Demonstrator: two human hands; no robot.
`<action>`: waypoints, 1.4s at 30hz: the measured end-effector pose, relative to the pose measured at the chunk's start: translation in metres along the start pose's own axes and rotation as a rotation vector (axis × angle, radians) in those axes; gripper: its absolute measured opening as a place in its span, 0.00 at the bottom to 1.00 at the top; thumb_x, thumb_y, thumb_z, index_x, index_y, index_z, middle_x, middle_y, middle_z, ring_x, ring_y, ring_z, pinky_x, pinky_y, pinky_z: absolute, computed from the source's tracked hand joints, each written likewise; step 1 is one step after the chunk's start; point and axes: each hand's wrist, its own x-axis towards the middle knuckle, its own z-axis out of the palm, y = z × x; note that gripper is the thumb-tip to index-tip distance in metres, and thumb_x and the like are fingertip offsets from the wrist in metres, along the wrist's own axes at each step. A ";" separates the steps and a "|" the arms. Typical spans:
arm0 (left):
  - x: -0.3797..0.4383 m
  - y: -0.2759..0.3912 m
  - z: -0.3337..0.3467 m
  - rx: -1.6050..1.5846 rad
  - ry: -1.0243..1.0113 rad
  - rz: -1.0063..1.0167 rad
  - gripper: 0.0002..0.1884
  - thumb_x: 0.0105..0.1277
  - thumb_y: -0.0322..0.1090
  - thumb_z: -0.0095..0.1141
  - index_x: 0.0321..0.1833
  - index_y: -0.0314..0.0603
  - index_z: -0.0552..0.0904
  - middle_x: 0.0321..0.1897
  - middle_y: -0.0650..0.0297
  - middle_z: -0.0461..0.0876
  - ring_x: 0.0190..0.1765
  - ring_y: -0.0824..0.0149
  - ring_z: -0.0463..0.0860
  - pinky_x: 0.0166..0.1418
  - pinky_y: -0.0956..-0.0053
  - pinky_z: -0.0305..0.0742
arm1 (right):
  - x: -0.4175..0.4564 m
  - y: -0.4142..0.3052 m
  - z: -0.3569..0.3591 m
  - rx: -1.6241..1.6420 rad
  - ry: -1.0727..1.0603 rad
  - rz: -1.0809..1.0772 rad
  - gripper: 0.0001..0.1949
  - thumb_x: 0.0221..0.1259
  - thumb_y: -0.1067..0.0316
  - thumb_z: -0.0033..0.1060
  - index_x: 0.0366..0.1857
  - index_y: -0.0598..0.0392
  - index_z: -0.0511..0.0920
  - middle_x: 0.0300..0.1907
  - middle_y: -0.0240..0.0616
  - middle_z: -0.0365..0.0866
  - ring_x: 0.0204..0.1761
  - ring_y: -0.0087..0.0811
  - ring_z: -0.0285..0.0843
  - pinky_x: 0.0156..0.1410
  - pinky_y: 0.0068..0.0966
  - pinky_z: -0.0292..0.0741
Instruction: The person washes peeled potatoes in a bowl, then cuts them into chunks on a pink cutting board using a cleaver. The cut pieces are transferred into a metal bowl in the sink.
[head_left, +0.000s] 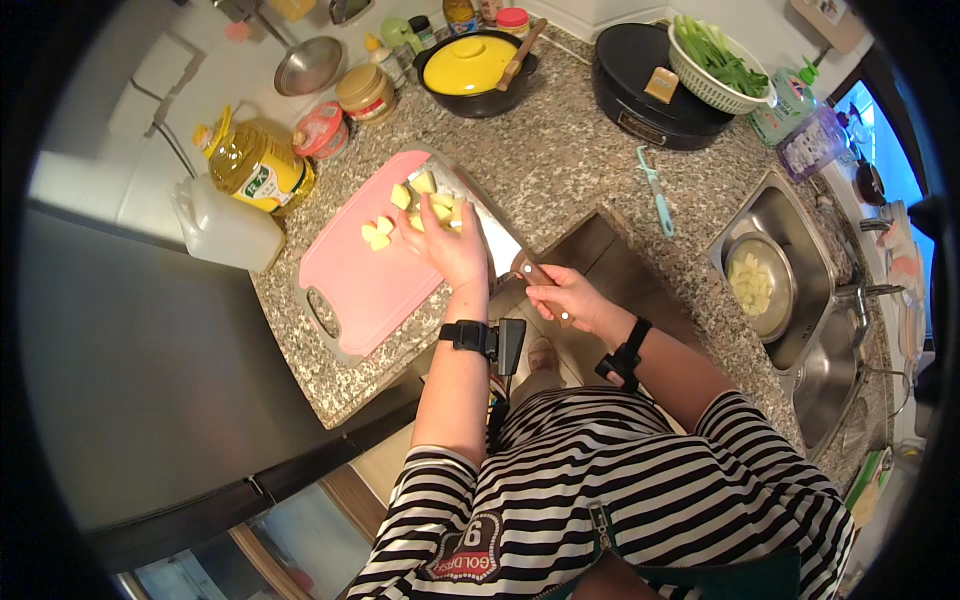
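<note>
My right hand (566, 296) is closed around the wooden handle of a cleaver (501, 244), whose broad blade lies flat over the right side of a pink cutting board (360, 277). Pale yellow potato chunks (423, 182) rest on the blade. My left hand (454, 251) is over them, fingers spread and fingertips among the chunks; whether it grips any is hidden. A few more potato pieces (377, 233) lie on the board to the left of that hand.
An oil bottle (259, 165), a plastic jug (229, 225) and jars stand behind the board. A black pot with a yellow lid (469, 66), a peeler (657, 193) and a colander of greens (720, 67) are farther off. The right sink holds a metal bowl of potato pieces (750, 285).
</note>
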 end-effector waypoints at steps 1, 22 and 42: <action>-0.003 0.010 -0.001 0.017 -0.001 0.028 0.33 0.59 0.39 0.72 0.68 0.39 0.76 0.74 0.38 0.56 0.76 0.37 0.57 0.77 0.48 0.57 | -0.006 -0.003 -0.003 -0.002 0.002 -0.007 0.11 0.69 0.69 0.64 0.50 0.58 0.76 0.31 0.31 0.78 0.25 0.20 0.74 0.29 0.18 0.70; -0.307 0.330 0.088 -0.517 -0.704 0.428 0.36 0.60 0.40 0.73 0.71 0.41 0.73 0.75 0.39 0.51 0.76 0.39 0.54 0.77 0.47 0.58 | -0.398 -0.022 -0.147 0.130 0.833 -0.288 0.07 0.66 0.69 0.67 0.41 0.56 0.79 0.27 0.27 0.79 0.23 0.18 0.73 0.28 0.19 0.68; -0.238 0.266 0.078 -0.849 -1.057 -0.230 0.30 0.79 0.44 0.51 0.77 0.33 0.65 0.76 0.50 0.64 0.77 0.59 0.64 0.79 0.65 0.57 | -0.454 -0.057 -0.220 -0.867 1.513 -0.033 0.24 0.53 0.62 0.66 0.57 0.54 0.83 0.33 0.54 0.86 0.35 0.44 0.87 0.46 0.35 0.80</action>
